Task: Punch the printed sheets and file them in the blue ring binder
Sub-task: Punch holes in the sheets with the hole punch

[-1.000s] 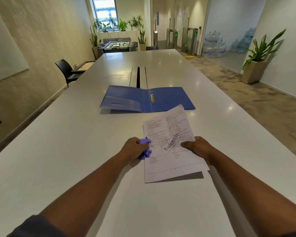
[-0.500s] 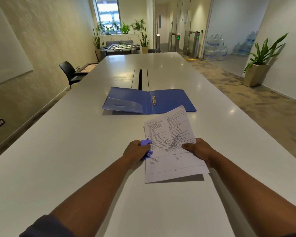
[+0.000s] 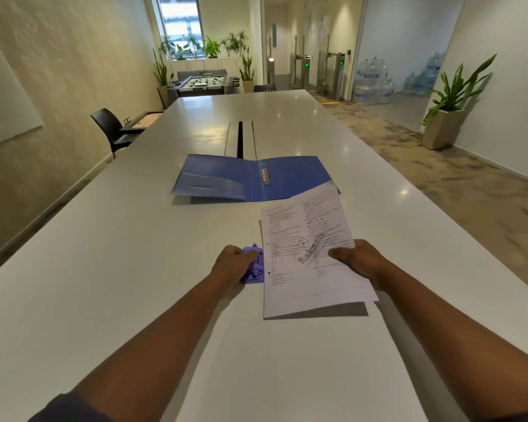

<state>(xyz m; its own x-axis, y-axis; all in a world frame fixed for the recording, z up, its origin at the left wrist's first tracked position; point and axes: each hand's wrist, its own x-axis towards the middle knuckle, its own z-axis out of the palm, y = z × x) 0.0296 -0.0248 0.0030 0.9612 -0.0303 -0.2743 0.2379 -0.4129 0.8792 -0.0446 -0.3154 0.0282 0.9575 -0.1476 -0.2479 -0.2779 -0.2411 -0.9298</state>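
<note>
A stack of printed sheets [image 3: 305,257] is lifted a little off the white table [image 3: 134,269], casting a shadow below. My right hand [image 3: 358,260] pinches its right edge. The left edge of the sheets shows two punched holes and lies just beside a small purple hole punch [image 3: 254,264]. My left hand [image 3: 233,263] rests on the punch and grips it. Farther back lies the blue ring binder [image 3: 226,178], open flat, with its metal rings [image 3: 265,176] at the spine. The sheets' far corner overlaps the binder's near right corner.
A cable slot [image 3: 240,138] runs down the table's middle behind the binder. A black chair [image 3: 110,129] stands at the left side. A potted plant [image 3: 448,117] and water bottles [image 3: 375,80] are off to the right on the floor.
The sheets have slid right, out of the punch, so their left edge now clears it and the punch shows more fully. Both hands stay in place.
</note>
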